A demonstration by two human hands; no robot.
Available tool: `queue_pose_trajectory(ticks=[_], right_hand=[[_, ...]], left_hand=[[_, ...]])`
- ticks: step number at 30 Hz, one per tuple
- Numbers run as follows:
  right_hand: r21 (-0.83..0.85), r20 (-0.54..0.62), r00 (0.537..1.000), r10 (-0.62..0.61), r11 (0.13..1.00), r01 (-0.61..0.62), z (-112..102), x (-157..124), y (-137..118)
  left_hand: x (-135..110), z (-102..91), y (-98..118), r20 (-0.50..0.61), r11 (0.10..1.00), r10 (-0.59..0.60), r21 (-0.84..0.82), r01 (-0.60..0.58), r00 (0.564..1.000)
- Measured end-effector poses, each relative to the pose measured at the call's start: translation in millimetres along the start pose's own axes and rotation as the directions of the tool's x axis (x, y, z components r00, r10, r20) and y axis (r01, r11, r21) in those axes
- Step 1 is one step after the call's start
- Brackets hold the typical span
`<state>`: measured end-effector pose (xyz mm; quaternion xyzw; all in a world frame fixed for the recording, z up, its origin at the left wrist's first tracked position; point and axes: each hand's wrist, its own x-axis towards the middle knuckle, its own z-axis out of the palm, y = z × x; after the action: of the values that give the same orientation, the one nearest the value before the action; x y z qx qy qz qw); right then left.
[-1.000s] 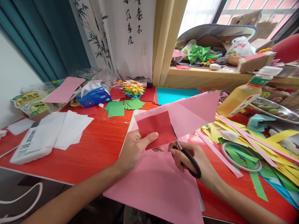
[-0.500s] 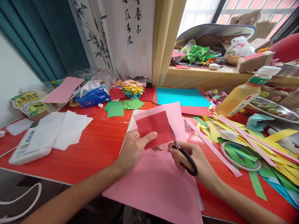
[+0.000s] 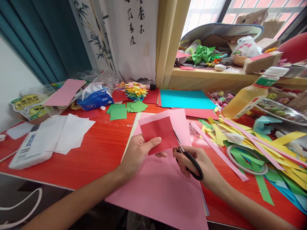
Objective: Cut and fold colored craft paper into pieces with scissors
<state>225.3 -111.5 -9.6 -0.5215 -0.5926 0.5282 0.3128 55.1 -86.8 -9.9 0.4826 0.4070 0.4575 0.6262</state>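
My left hand (image 3: 137, 154) pinches a small red paper square (image 3: 158, 134) against a pink piece (image 3: 181, 125) behind it, thumb on top. My right hand (image 3: 192, 163) grips black-handled scissors (image 3: 189, 159), whose blades run up along the right edge of the red square. Both hands hover over a large pink sheet (image 3: 160, 191) lying on the red table (image 3: 96, 153).
Yellow, green and pink paper strips (image 3: 259, 147) pile at the right with a tape ring (image 3: 247, 156) and a juice bottle (image 3: 249, 95). A cyan sheet (image 3: 187, 99), green squares (image 3: 124, 110), a tissue pack (image 3: 96, 99) and white papers (image 3: 59, 134) lie behind and left.
The large pink flap that stood out to the right has dropped away. The pink piece in my left hand is now small, and the scissors have closed along the red square's edge.
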Motion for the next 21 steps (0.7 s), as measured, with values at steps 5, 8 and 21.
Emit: queue_pose_trajectory(ticks=[5,8,21], right_hand=[[0.014,-0.022,1.0,-0.007,1.0,0.007,2,0,3],[0.041,-0.007,1.0,0.018,0.999,-0.018,3,2,3],[0.204,0.469,0.879,0.082,0.959,-0.198,-28,13,6]], left_hand=[[0,0.9,0,0.019,1.0,0.004,-0.007,-0.004,1.0],[0,1.0,0,0.008,1.0,0.001,0.0,-0.001,1.0],[29,-43.5,-2,-0.112,0.976,-0.211,0.038,0.216,0.971]])
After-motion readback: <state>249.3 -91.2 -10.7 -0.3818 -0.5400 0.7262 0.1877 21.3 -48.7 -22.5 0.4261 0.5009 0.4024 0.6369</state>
